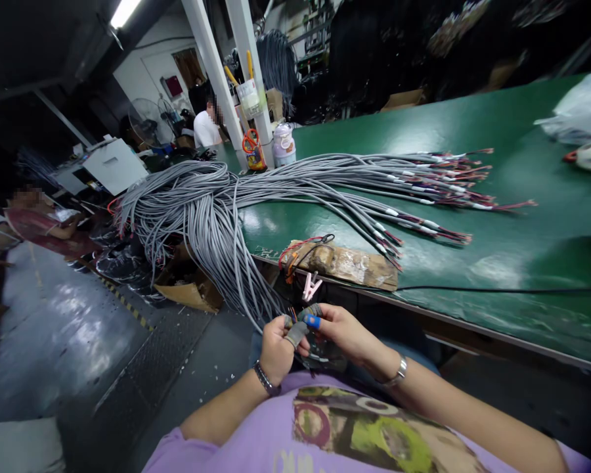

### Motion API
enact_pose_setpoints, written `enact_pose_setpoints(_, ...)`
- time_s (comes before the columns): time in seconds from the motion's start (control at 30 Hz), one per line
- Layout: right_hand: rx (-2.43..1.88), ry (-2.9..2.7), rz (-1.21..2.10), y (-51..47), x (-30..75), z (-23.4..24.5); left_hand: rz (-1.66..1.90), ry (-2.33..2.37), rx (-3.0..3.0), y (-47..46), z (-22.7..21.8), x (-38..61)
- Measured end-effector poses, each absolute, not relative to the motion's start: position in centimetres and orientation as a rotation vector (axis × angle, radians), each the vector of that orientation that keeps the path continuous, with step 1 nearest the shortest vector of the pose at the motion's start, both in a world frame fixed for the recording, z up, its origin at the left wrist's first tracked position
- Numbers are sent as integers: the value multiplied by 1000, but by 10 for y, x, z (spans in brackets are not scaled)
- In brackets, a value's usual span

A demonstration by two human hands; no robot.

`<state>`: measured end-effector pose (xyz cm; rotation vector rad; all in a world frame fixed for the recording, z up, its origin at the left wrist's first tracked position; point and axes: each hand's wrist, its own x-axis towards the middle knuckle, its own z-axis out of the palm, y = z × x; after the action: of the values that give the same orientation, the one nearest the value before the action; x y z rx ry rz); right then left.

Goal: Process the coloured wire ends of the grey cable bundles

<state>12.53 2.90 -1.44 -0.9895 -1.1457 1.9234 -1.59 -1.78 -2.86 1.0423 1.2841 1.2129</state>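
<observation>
My left hand (278, 349) and my right hand (345, 332) meet just off the table's front edge. Grey tape wraps fingers on both, and blue tape wraps one right finger. Between the pinched fingertips, thin coloured wires (292, 313) stick up; the cable they belong to is mostly hidden. Both hands are closed on these wires. Close above hangs a pink clothespin (311, 287) beside a worn wooden block (349, 264) with red and black leads. A large bundle of grey cables (217, 197) drapes over the edge to the left of my hands.
Stripped cable ends lie spread over the green table (517, 256). Farther back stand a lidded cup (284, 144), orange scissors (251, 140) and a post. White plastic bags (581, 108) sit at right. A cardboard box (190, 289) is on the floor; two people are at left and behind.
</observation>
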Motion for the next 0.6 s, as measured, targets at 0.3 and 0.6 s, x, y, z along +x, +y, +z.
enact_pose_setpoints(0.3,-1028,-933,1890,34,125,-23,1331,1209,872,-20,-21,-13)
enact_pose_setpoints(0.6,-913,-775,1945,57,133,-17,1360,1128,782,-14,-3,-7)
